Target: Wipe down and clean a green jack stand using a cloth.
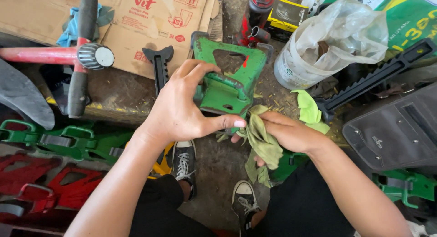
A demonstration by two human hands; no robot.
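The green metal stand (227,82) sits in the middle, gripped by the left hand (182,109); the right hand (287,132) clutches a yellow-green rag (261,141) at its near edge — best to hold the stand firm and wipe with steady pressure.

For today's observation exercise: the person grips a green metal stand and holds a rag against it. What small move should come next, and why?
Probably draw the green rag in the right hand along the green jack stand's lower edge, since the left hand steadies it and the rag touches only that corner.

Flattened brown cardboard box (136,23) top left (red print); black-yellow carton (287,14) top centre; green-yellow sign (409,18) top right.
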